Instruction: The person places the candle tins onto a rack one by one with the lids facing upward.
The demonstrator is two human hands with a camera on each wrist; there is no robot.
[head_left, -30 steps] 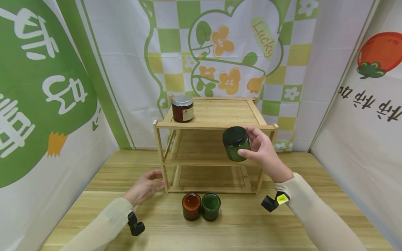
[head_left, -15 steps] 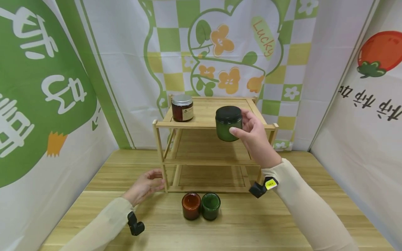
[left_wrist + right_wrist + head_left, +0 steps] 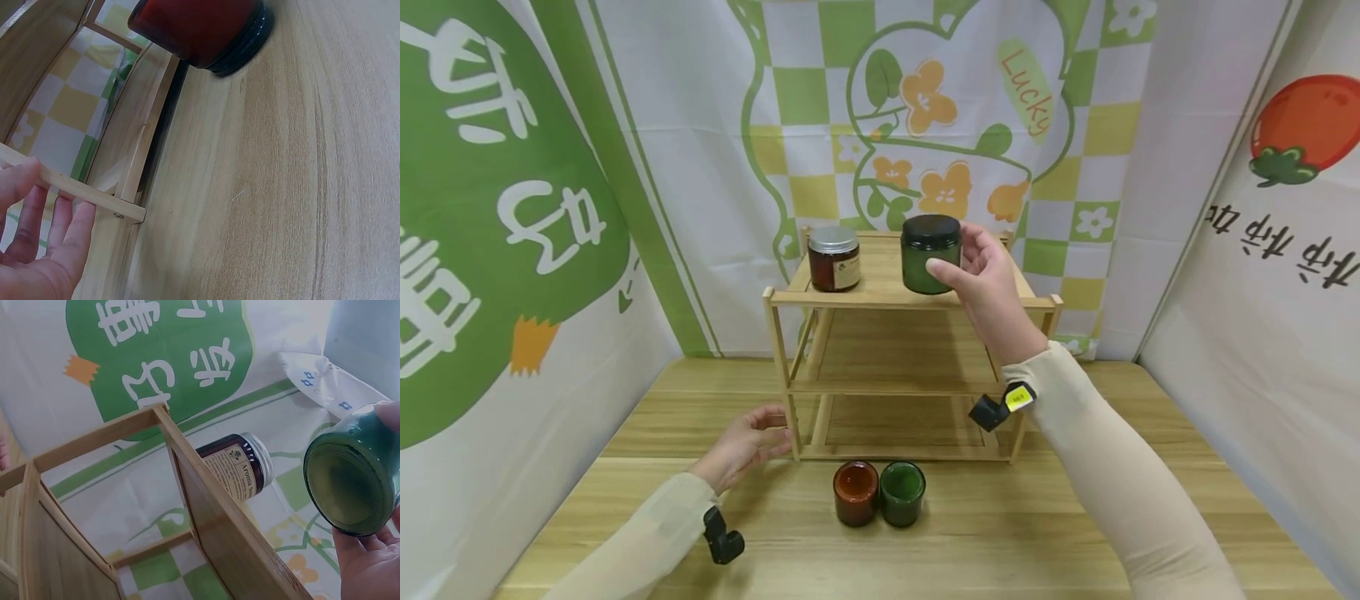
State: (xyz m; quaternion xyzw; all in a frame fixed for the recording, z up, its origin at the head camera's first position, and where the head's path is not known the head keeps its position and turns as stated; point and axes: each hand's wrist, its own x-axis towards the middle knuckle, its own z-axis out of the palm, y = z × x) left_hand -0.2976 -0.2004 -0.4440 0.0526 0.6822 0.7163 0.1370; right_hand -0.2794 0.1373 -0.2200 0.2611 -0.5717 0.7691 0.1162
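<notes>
My right hand [image 3: 988,283] grips a green glass jar [image 3: 917,265] with a black lid, thumb in front and fingers around its right side. The jar is upright over the top tier of a wooden three-tier shelf [image 3: 880,298]. In the right wrist view the jar's base [image 3: 347,487] appears above the top board, apart from it. To its left stands a brown jar [image 3: 833,268] with a silver lid and paper label. My left hand [image 3: 745,446] holds the shelf's front left post [image 3: 81,190] low down, thumb on one side, fingers on the other.
On the table [image 3: 1000,533], before the shelf, an amber glass cup [image 3: 856,504] and a green glass cup [image 3: 902,504] stand side by side, open tops upward. Printed cloth [image 3: 700,167] hangs behind the shelf and on both sides.
My right hand has raised the green jar and carried it leftward, from in front of the shelf to over its top tier. My left hand has stayed at the post.
</notes>
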